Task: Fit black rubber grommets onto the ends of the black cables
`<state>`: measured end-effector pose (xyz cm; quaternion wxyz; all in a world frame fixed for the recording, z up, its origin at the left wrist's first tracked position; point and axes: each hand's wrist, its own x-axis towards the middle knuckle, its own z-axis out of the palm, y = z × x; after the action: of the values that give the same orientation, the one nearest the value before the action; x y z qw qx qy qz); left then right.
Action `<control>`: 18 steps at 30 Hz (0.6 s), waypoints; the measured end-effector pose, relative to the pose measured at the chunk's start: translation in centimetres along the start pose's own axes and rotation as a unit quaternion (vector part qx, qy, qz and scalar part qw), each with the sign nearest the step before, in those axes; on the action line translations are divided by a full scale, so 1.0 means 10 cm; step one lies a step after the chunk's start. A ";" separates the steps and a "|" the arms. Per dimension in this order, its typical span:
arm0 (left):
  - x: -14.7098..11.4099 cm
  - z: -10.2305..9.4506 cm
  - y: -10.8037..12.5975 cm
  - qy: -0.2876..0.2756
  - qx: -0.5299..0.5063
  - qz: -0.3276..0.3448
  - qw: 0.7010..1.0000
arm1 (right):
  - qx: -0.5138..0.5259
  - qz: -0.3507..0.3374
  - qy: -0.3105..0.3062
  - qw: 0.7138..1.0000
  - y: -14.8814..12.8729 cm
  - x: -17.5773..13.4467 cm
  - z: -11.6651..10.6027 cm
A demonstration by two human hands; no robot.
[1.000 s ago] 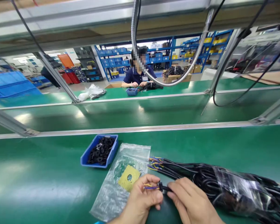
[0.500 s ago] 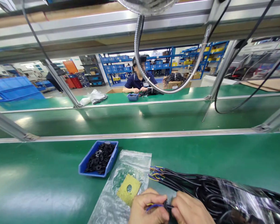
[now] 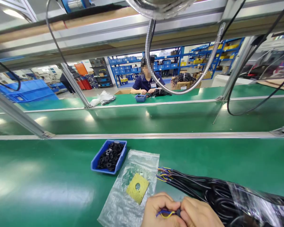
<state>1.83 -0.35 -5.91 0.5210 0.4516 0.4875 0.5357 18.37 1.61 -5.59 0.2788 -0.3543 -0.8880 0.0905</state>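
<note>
Near the bottom edge, my left hand (image 3: pixel 156 210) and my right hand (image 3: pixel 200 212) meet with fingers pinched together. Between their fingertips shows a small black grommet (image 3: pixel 178 212), mostly covered. Blue and yellow wire ends (image 3: pixel 166 213) stick out of it leftward, within the curl of my left fingers. My right fingers close around the black cable just behind the grommet; the cable itself is hidden. Right beside my hands lies a bundle of black cables (image 3: pixel 208 189) with bare coloured wire ends pointing left, partly wrapped in clear plastic.
A yellow sponge (image 3: pixel 132 192) with a hole lies on a clear plastic bag (image 3: pixel 118 203). Behind it stands a blue bin (image 3: pixel 94 166) of black rubber parts. A metal rail (image 3: pixel 142 136) crosses the green bench. A co-worker (image 3: pixel 145 83) sits opposite; a flexible metal hose (image 3: pixel 148 41) hangs overhead.
My hands have come closer together, so the grommet and cable show less. The wire ends have shifted between my left fingers. The whole view has swung slightly left.
</note>
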 end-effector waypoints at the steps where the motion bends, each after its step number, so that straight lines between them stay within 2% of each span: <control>1: 0.02 0.01 0.02 0.001 -0.013 -0.027 1.000 | -0.005 0.002 -0.007 1.000 -0.02 0.03 -0.01; 3: 0.05 0.03 0.06 -0.008 -0.061 -0.102 0.993 | -0.021 0.001 -0.009 1.000 -0.05 0.08 -0.05; 6: 0.10 0.02 0.10 -0.024 -0.119 -0.184 0.975 | -0.071 0.005 0.031 0.997 -0.08 0.11 -0.11; 8: 0.11 0.00 0.09 -0.025 -0.124 -0.197 0.972 | -0.104 0.012 0.056 0.993 -0.08 0.09 -0.15; 12: 0.10 -0.01 0.06 -0.022 -0.128 -0.210 0.969 | -0.119 -0.004 0.056 0.991 -0.06 0.05 -0.17; 18: 0.05 0.01 0.08 -0.040 -0.140 -0.169 0.975 | -0.104 -0.012 0.074 0.992 -0.10 0.08 -0.12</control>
<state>1.84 0.19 -5.16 0.6812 0.3069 0.4557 0.4839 17.97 1.39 -3.83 0.3068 -0.3764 -0.8736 -0.0322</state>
